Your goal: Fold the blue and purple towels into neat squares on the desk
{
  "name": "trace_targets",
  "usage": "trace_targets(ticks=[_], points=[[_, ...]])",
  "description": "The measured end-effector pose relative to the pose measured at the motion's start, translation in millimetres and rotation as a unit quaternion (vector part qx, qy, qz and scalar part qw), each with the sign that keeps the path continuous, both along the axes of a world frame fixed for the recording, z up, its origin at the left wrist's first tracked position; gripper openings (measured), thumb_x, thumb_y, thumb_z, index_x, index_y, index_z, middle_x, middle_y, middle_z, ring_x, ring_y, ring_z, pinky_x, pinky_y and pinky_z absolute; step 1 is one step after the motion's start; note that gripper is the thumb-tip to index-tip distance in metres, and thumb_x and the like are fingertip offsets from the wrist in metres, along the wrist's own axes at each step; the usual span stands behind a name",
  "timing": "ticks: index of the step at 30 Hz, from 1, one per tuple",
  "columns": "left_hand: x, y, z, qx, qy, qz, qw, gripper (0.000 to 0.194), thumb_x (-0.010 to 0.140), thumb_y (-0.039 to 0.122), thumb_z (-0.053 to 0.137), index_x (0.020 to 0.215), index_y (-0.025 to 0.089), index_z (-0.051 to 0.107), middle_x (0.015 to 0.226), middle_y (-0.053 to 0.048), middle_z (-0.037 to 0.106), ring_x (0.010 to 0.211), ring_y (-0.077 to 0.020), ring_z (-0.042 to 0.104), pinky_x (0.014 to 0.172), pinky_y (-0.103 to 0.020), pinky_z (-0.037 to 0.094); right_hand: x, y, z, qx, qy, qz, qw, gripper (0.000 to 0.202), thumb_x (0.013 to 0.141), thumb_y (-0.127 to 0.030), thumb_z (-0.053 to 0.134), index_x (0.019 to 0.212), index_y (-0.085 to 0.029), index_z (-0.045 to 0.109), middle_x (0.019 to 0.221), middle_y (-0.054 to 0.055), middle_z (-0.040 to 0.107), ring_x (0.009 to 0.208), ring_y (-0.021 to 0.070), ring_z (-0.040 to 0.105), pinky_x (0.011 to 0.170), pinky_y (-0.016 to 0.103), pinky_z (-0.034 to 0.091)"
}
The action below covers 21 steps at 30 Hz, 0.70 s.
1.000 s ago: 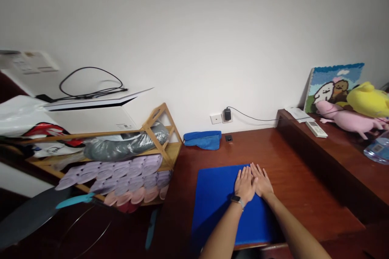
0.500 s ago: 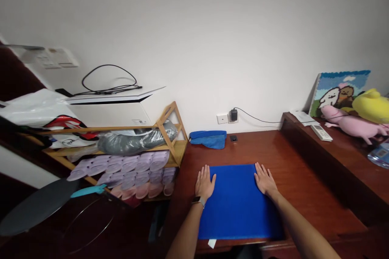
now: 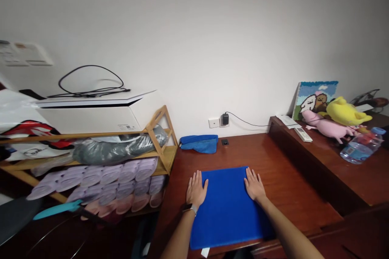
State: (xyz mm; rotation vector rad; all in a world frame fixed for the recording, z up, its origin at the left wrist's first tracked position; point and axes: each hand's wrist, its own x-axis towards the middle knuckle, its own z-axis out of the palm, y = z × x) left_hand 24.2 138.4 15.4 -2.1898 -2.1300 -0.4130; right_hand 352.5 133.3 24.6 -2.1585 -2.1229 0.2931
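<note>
A blue cloth [image 3: 226, 206] lies spread flat on the reddish-brown wooden desk [image 3: 243, 149], with a small white tag [image 3: 205, 252] sticking out at its near edge. My left hand [image 3: 196, 189] rests flat with fingers together and thumb out, at the cloth's far left corner; a watch is on that wrist. At the far right corner, my right hand [image 3: 254, 185] lies flat, fingers extended, partly over the cloth's edge. Neither hand grasps anything.
Behind the cloth lies a blue folded pouch-like item [image 3: 199, 143] by the wall. Left stands a wooden rack [image 3: 164, 139] with several slippers [image 3: 121, 174] and a white box [image 3: 91, 115]. On the raised right ledge are a remote [image 3: 303, 134], plush toys [image 3: 326, 124] and a water bottle [image 3: 361, 147].
The view has turned to the right, bringing the whole bottle into sight. Both hands keep their flat places at the cloth's far corners.
</note>
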Motion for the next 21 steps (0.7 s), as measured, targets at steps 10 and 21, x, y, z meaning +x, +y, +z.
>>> trace_targets(ticks=[10, 21], points=[[24, -1, 26.9, 0.049, 0.053, -0.103, 0.992, 0.060, 0.107, 0.039, 0.026, 0.157, 0.014, 0.046, 0.165, -0.011, 0.043, 0.155, -0.0257, 0.034, 0.130, -0.050, 0.023, -2, 0, 2.6, 0.005, 0.020, -0.006, 1.000, 0.066, 0.106, -0.039, 0.018, 0.167, -0.016, 0.018, 0.173, 0.002, 0.018, 0.161, 0.0226, 0.013, 0.131, 0.048, 0.009], [223, 9, 9.0, -0.072, -0.081, -0.239, 0.965, 0.065, 0.109, 0.048, 0.010, 0.165, 0.021, 0.030, 0.169, -0.005, 0.037, 0.158, -0.0186, 0.028, 0.131, -0.044, 0.023, 6, 1, -10.6, 0.004, -0.003, 0.035, 0.999, 0.067, 0.102, -0.033, 0.030, 0.167, -0.019, 0.021, 0.174, 0.002, 0.012, 0.162, 0.0260, 0.009, 0.130, 0.050, 0.009]])
